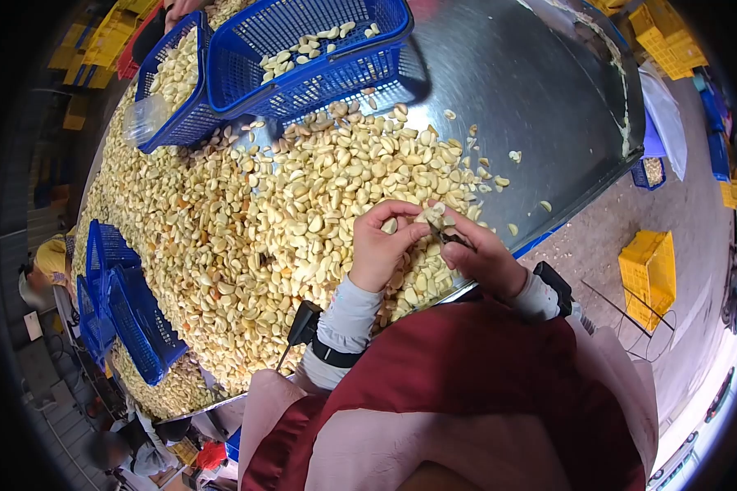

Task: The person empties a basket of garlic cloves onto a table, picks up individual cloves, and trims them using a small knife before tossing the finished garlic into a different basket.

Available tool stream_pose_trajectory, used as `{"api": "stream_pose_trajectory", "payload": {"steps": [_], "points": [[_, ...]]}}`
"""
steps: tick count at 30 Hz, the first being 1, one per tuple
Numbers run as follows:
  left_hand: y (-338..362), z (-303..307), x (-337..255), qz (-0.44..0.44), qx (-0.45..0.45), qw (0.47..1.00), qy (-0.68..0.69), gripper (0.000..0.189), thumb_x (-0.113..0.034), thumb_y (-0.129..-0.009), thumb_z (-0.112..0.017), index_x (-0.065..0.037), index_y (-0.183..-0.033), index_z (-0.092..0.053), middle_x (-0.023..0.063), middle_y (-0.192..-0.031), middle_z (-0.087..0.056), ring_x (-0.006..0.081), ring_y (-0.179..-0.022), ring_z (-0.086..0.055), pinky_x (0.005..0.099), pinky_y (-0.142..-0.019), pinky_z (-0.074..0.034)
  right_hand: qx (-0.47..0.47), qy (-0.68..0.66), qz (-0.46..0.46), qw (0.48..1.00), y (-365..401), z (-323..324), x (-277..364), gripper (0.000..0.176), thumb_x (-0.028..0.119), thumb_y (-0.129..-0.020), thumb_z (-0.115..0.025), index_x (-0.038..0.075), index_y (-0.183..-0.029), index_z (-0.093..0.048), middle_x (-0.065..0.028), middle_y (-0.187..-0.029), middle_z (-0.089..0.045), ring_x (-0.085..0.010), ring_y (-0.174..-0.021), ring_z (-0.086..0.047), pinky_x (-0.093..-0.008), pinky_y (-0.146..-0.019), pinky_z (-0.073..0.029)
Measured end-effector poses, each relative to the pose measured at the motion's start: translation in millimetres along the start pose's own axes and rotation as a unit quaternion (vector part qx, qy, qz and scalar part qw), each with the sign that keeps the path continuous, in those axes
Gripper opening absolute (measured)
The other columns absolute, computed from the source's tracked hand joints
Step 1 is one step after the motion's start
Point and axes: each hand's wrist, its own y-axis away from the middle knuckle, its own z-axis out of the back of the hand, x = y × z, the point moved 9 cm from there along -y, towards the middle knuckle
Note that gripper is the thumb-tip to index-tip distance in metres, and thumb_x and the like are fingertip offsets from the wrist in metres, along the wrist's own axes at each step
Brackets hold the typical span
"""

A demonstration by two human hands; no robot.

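My left hand (382, 245) pinches a pale garlic clove (428, 215) between thumb and fingers, just above the near edge of the pile. My right hand (483, 258) grips a small dark knife (448, 237) whose blade touches that clove. Both hands hover over a big heap of peeled garlic cloves (262, 237) spread on a round metal table (540, 90). Grey sleeves cover both wrists, with a dark band on each.
A blue plastic basket (311, 49) holding a few cloves stands at the table's far side, with another (176, 82) fuller one left of it. More blue baskets (127, 311) sit at the left rim. Yellow crates (648, 274) stand on the floor to the right. Another person (45, 266) is at the left edge.
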Motion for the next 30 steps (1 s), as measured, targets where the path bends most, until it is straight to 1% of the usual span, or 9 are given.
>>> {"api": "stream_pose_trajectory", "payload": {"steps": [7, 9, 14, 16, 20, 22, 24, 28, 30], "points": [[5.0, -2.3, -23.1, -0.113, -0.034, 0.992, -0.037, 0.018, 0.005, -0.071, -0.075, 0.001, -0.088, -0.068, 0.0019, -0.082, -0.063, 0.0051, -0.067, -0.049, 0.0186, -0.062, -0.040, -0.078, 0.219, 0.099, 0.968, 0.6, 5.9, 16.5, 0.054, 0.026, -0.097, -0.050, 0.002, -0.142, -0.035, -0.0013, -0.081, -0.053, -0.0043, -0.068, -0.047, -0.0190, -0.062, -0.041], [3.8, 0.8, -20.6, -0.110, -0.047, 0.992, -0.028, 0.018, 0.006, -0.071, -0.075, 0.001, -0.087, -0.068, 0.0027, -0.083, -0.063, 0.0053, -0.069, -0.050, 0.0187, -0.063, -0.041, -0.011, -0.146, -0.029, 0.989, -6.4, 3.1, -3.3, 0.052, 0.022, -0.096, -0.050, 0.003, -0.142, -0.036, 0.0010, -0.075, -0.052, -0.0026, -0.064, -0.046, -0.0171, -0.057, -0.039], [8.0, -3.2, -52.4, -0.230, -0.016, 0.928, -0.293, 0.017, -0.006, -0.068, -0.081, -0.001, -0.080, -0.069, 0.0063, -0.079, -0.065, 0.0130, -0.064, -0.060, 0.0237, -0.057, -0.047, 0.018, -0.010, -0.033, 0.999, -3.0, -2.6, 2.2, 0.060, 0.023, -0.094, -0.054, 0.001, -0.145, -0.031, 0.0041, -0.072, -0.048, -0.0031, -0.060, -0.043, -0.0169, -0.056, -0.037], [10.3, -2.4, -63.3, -0.260, -0.005, 0.911, -0.321, 0.019, -0.009, -0.067, -0.082, -0.001, -0.079, -0.069, 0.0068, -0.077, -0.065, 0.0150, -0.062, -0.061, 0.0253, -0.055, -0.048, 0.044, 0.161, 0.099, 0.981, -6.5, -6.6, 18.1, 0.058, 0.026, -0.095, -0.054, 0.002, -0.144, -0.033, 0.0031, -0.081, -0.052, -0.0023, -0.066, -0.042, -0.0169, -0.058, -0.037], [19.2, -12.4, -81.2, -0.307, 0.018, 0.876, -0.370, 0.019, -0.013, -0.067, -0.082, -0.003, -0.077, -0.069, 0.0069, -0.076, -0.065, 0.0170, -0.063, -0.062, 0.0265, -0.054, -0.049, 0.056, 0.136, 0.106, 0.983, -7.6, -11.3, 29.5, 0.059, 0.029, -0.095, -0.055, 0.002, -0.143, -0.034, 0.0034, -0.085, -0.052, -0.0023, -0.070, -0.041, -0.0170, -0.060, -0.037], [22.3, -14.1, -84.7, -0.328, 0.024, 0.866, -0.378, 0.018, -0.012, -0.067, -0.082, -0.003, -0.077, -0.070, 0.0070, -0.077, -0.066, 0.0160, -0.065, -0.064, 0.0259, -0.055, -0.049, 0.096, -0.003, -0.041, 0.995, -2.8, -16.9, 17.6, 0.058, 0.030, -0.094, -0.055, 0.002, -0.142, -0.037, 0.0048, -0.081, -0.051, -0.0017, -0.065, -0.040, -0.0158, -0.058, -0.035], [28.1, -20.1, -88.0, -0.368, 0.027, 0.825, -0.429, 0.019, -0.014, -0.067, -0.082, -0.003, -0.077, -0.069, 0.0068, -0.077, -0.066, 0.0159, -0.064, -0.063, 0.0256, -0.055, -0.049, 0.094, 0.015, -0.047, 0.994, -4.7, -13.0, 14.6, 0.058, 0.030, -0.095, -0.055, 0.002, -0.142, -0.037, 0.0047, -0.078, -0.051, -0.0017, -0.061, -0.039, -0.0157, -0.055, -0.035], [30.5, -20.9, -81.0, -0.372, 0.003, 0.829, -0.416, 0.014, -0.009, -0.068, -0.081, -0.004, -0.074, -0.069, 0.0080, -0.079, -0.067, 0.0153, -0.066, -0.064, 0.0253, -0.055, -0.050, 0.033, 0.005, -0.058, 0.998, -12.0, -4.1, -2.2, 0.059, 0.029, -0.096, -0.052, 0.004, -0.145, -0.032, 0.0037, -0.070, -0.049, -0.0023, -0.051, -0.038, -0.0170, -0.046, -0.033], [23.2, -4.4, -72.9, -0.344, -0.029, 0.899, -0.270, 0.009, -0.005, -0.076, -0.074, -0.003, -0.082, -0.067, 0.0090, -0.084, -0.067, 0.0124, -0.060, -0.058, 0.0239, -0.048, -0.044, 0.047, -0.102, -0.052, 0.992, -11.4, -5.9, 0.3, 0.059, 0.028, -0.096, -0.051, 0.004, -0.146, -0.029, 0.0028, -0.069, -0.049, -0.0028, -0.050, -0.039, -0.0177, -0.045, -0.033]]}}
